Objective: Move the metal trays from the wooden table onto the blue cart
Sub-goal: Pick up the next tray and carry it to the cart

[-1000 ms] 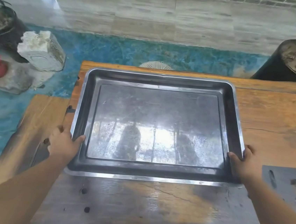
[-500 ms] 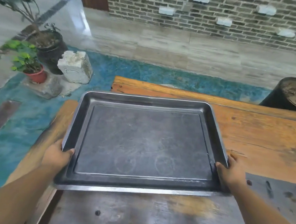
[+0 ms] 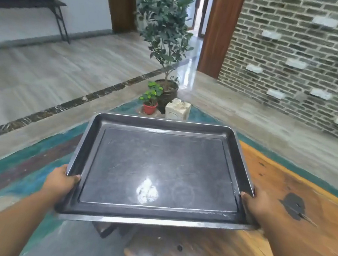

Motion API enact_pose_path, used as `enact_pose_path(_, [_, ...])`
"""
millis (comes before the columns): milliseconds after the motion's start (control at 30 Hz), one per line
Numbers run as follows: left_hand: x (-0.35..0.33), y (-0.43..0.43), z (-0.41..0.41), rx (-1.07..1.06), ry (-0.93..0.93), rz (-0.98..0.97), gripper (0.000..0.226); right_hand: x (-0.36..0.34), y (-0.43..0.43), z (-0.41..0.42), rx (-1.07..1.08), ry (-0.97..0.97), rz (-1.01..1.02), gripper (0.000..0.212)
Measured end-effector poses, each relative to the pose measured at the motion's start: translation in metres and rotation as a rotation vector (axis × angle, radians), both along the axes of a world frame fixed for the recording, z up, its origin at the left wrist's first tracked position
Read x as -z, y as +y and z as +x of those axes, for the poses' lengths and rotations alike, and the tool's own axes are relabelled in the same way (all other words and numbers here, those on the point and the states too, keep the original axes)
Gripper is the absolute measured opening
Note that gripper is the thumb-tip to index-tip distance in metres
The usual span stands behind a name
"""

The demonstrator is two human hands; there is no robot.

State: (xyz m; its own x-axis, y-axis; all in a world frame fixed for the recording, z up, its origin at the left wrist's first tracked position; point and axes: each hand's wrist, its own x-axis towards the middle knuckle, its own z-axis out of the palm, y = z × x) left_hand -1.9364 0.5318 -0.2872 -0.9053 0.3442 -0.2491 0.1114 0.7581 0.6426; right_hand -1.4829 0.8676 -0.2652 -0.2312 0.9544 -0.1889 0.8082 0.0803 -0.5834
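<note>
A large dark metal tray [image 3: 159, 168] with a raised silver rim hangs level in the air in front of me. My left hand [image 3: 60, 183] grips its near left corner, thumb over the rim. My right hand [image 3: 254, 205] grips its near right corner the same way. The tray sits over the left end of the wooden table [image 3: 281, 202], partly past the table's edge. The tray is empty. No blue cart is in view.
A tall potted plant [image 3: 165, 33], a small plant in a red pot [image 3: 150, 107] and a white stone block [image 3: 177, 109] stand on the floor ahead. A brick wall [image 3: 296, 58] runs along the right. A dark bench [image 3: 27, 0] stands far left.
The tray has come up off the table and swung left with both hands on it. My view has turned left and risen, bringing the room and doorway into sight.
</note>
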Motion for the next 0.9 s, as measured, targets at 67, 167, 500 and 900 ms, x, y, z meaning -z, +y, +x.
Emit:
enact_pose_path(67, [-0.007, -0.068, -0.015, -0.09, 0.001, 0.024, 0.015, -0.011, -0.026, -0.047, -0.111, 0.041, 0.016, 0.025])
enact_pose_path(167, [-0.014, -0.174, -0.029, -0.239, -0.003, 0.064, 0.018, -0.022, -0.07, -0.121, -0.275, 0.028, 0.038, 0.022])
enact_pose_path(500, [-0.012, -0.483, 0.024, -0.787, 0.014, 0.071, 0.015, -0.02, -0.242, -0.353, -0.802, 0.01, 0.059, 0.013])
enact_pose_path(900, [-0.014, -0.609, 0.236, -1.433, 0.061, -0.013, 0.016, 0.002, -0.449, -0.525, -1.451, 0.019, -0.044, 0.007])
